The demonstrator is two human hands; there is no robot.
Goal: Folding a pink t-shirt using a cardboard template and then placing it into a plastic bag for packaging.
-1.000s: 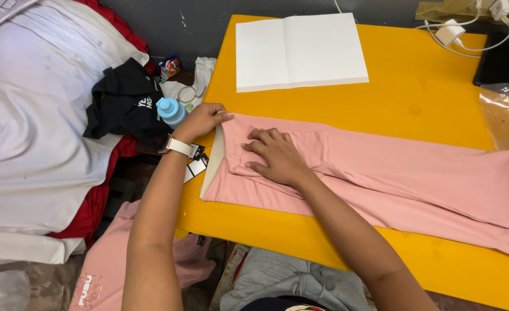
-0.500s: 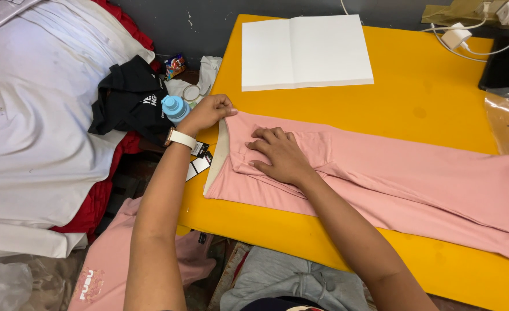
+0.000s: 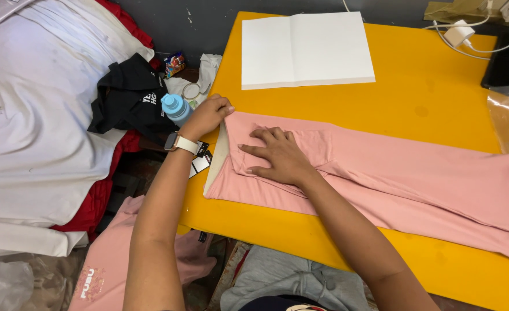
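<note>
One small blue-capped plastic bottle [image 3: 176, 107] off the table edge, your left hand [image 3: 207, 117] with fingers curled, pinching the waistband corner of one pink cotton garment [image 3: 393, 178] spread on the yellow table [image 3: 427, 98], your right hand [image 3: 280, 158] flat, fingers spread, pressing it, one open white book [image 3: 306, 50] behind.

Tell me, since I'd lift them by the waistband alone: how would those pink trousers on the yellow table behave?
Probably floppy: the pink trousers lie flat and creased under the right hand. Lifted where the left hand grips the waistband, the long legs would likely hang and drag across the yellow table. They look thin, so probably light.
</note>
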